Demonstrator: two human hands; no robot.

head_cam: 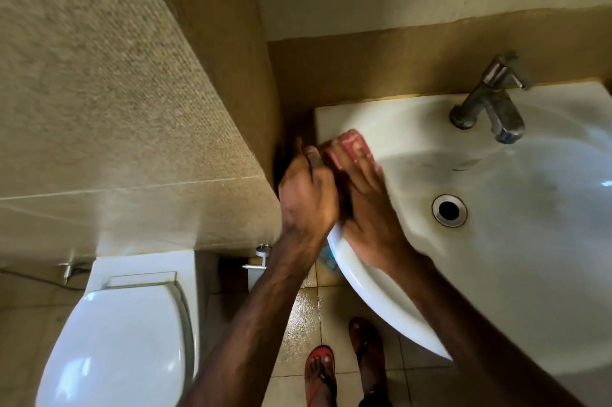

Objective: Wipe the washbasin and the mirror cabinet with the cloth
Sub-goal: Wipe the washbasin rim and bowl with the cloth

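light: dim, warm | glare: washbasin [546, 234], toilet lid [116, 340] | motion blur: right hand [367, 207], cloth [352, 143] | edges: straight lines bent

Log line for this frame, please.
stage: wiping washbasin left rim | right hand: fingers straight, pressing cloth on rim | left hand: curled at rim edge, grip unclear

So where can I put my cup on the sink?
Free: the washbasin bowl right of the drain, below the tap; also the ledge left of the tap. Crowded: the left rim, where left hand, right hand and cloth bunch together.
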